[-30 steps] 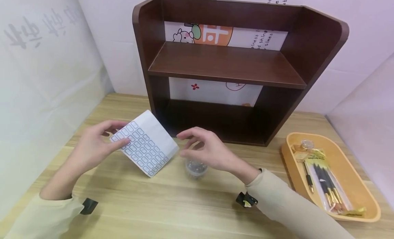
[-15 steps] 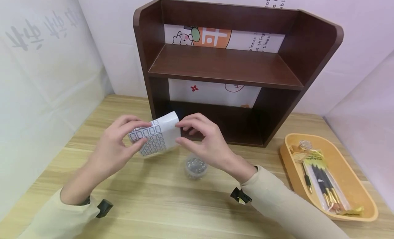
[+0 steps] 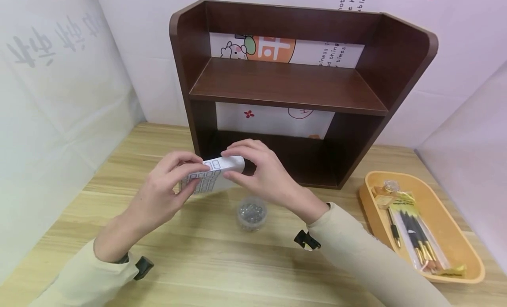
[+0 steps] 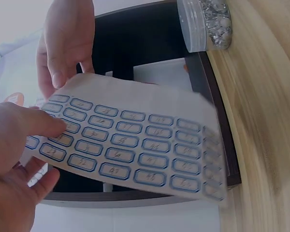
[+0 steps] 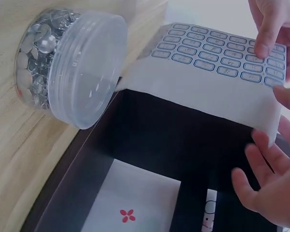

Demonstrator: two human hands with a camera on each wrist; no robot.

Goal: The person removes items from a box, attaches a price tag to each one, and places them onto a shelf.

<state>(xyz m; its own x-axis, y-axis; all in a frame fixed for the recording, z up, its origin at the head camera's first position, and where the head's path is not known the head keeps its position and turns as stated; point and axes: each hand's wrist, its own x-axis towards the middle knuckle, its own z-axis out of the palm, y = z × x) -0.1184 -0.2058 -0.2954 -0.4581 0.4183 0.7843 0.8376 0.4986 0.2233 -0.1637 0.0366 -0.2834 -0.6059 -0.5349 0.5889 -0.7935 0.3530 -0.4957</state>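
A white sheet of blue-bordered sticker labels (image 3: 207, 180) is held up above the table, tilted away and bent over along its top. My left hand (image 3: 160, 190) pinches it, thumb on the labelled face and fingers at the upper edge. At the sheet's blank end, my right hand (image 3: 271, 177) has its thumb and fingers around the margin; the right wrist view shows the corner between them. Handwritten marks fill the labels (image 4: 120, 154), too small to read surely. Below the right hand stands a clear lidded jar (image 3: 251, 214) of small silvery pieces.
Behind the hands stands a dark brown two-tier shelf (image 3: 285, 85) on the wooden table (image 3: 222, 263). To the right lies an orange tray (image 3: 447, 210) with a small bottle (image 3: 385, 194), a pen (image 3: 394, 229) and a pack of brushes (image 3: 417, 234). White printed sheeting (image 3: 51, 144) surrounds the table.
The left hand has carried the label sheet rightward and tipped it to a flatter angle. The right hand, apart from it at first, has come to its blank end.
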